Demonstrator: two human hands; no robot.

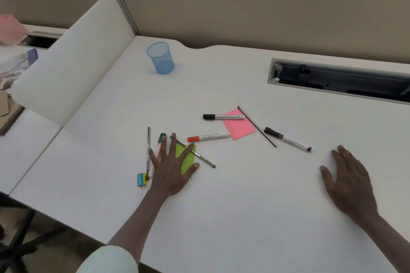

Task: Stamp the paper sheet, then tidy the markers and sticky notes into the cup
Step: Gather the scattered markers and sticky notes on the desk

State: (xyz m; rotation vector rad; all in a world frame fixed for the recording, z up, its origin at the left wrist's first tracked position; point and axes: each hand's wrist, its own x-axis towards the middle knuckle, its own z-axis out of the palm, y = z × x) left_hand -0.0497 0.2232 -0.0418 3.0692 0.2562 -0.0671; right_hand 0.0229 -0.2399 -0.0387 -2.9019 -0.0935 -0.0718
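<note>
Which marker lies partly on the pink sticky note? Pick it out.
The black-capped marker, farthest from the person: its white barrel end rests on the pink sticky note. The red-capped marker stops just short of the note; the others lie clear of it.

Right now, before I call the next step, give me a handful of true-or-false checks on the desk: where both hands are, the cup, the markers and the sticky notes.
1. The blue mesh cup stands upright with nothing in it. True.
2. The left hand lies spread over the green sticky note. True.
3. The right hand holds a marker. False: it rests open on the desk, holding nothing.
4. The black-capped marker overlaps the pink sticky note. True.
5. The red-capped marker is in the cup. False: it lies on the desk.
</note>
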